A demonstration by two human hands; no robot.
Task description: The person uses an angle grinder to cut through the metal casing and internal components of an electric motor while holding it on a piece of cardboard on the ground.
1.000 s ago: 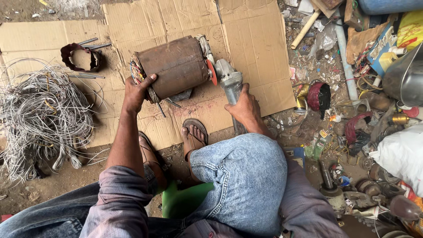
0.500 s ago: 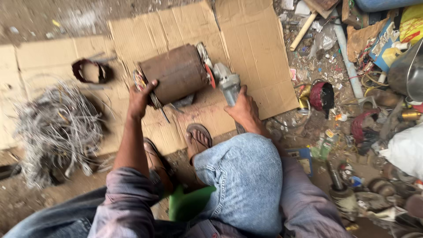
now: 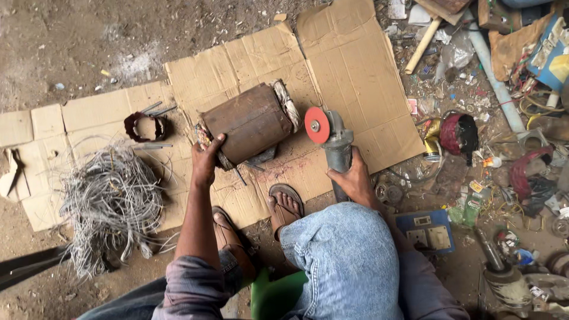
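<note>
Cardboard (image 3: 355, 77) underfoot, left hand (image 3: 205, 160) steadying motor stator (image 3: 249, 124), right hand (image 3: 354, 181) gripping grinder (image 3: 332, 139)

Rusty brown motor stator (image 3: 249, 123), cylindrical, lying on its side on flattened cardboard (image 3: 355, 71); grey angle grinder (image 3: 333, 142) with red disc just right of it.

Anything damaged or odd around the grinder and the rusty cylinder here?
Yes. The rusty brown metal cylinder, a motor core, has frayed wire windings spilling from both ends. The grey angle grinder in the right hand shows its red disc unguarded.
</note>
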